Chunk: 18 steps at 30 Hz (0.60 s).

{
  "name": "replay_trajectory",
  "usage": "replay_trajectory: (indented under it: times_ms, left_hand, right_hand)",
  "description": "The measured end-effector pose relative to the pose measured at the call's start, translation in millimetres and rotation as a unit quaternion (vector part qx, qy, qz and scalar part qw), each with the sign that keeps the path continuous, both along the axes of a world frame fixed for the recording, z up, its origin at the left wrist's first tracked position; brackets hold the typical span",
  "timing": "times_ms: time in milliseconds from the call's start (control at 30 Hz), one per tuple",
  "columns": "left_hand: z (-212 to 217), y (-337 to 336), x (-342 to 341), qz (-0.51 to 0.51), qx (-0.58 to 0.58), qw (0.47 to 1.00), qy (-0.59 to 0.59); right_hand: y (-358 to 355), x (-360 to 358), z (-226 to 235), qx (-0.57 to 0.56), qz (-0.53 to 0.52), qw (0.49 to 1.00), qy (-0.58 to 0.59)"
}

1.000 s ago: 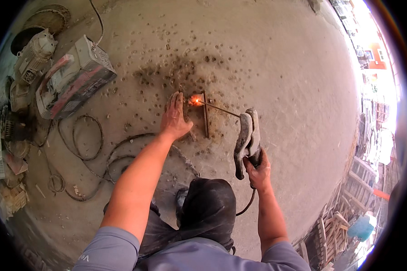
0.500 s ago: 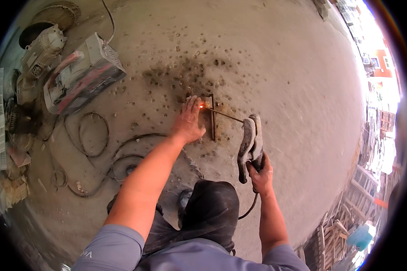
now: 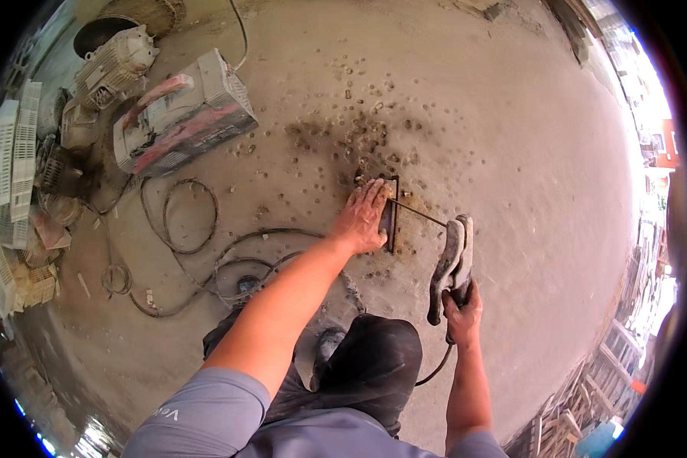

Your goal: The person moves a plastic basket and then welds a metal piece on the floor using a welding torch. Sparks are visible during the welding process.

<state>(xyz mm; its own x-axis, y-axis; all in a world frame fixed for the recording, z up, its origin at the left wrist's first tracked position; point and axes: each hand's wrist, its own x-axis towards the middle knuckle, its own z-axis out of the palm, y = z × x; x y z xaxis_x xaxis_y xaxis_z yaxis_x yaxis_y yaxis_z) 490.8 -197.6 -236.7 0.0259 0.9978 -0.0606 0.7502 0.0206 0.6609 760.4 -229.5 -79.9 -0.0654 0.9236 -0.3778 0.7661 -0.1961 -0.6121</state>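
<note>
My right hand [image 3: 464, 309] is wrapped round the handle of a worn, grey welding electrode holder [image 3: 452, 263]. A thin welding rod [image 3: 421, 214] sticks out of its jaws toward the upper left. The rod's tip comes close to a small rusty metal piece with a straight bar [image 3: 394, 221] lying on the floor; whether they touch I cannot tell. Over the left part of that piece, my left hand [image 3: 361, 220] lies with its fingers stretched out close together and the thumb apart, hiding what is beneath.
A dusty welding machine [image 3: 187, 118] with a reddish handle stands at upper left, beside an electric motor [image 3: 118, 65]. Cable loops [image 3: 214, 221] run over the floor left of my arm. Plastic crates [image 3: 15, 153] are stacked far left. Wood scraps [image 3: 569, 427] lie at lower right.
The bright orange glow at the rod's tip is gone. The whole view has shifted, so hands and floor things appear further right and slightly lower. Both hands keep nearly the same pose.
</note>
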Motion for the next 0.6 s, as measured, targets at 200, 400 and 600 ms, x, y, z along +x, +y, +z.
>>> replay_trajectory:
  times_ms: [200, 400, 600]
  left_hand:
    - [6, 4, -1, -0.030, -0.048, 0.998, 0.019]
    - [-8, 1, 3, -0.006, 0.042, 0.999, -0.001]
    - [5, 4, -4, -0.020, -0.068, 0.997, 0.013]
  right_hand:
    - [-2, 9, -10, 0.021, -0.015, 0.999, 0.044]
    - [2, 5, -9, 0.037, -0.009, 0.999, -0.005]
    - [-1, 10, -9, 0.180, 0.169, 0.965, -0.087]
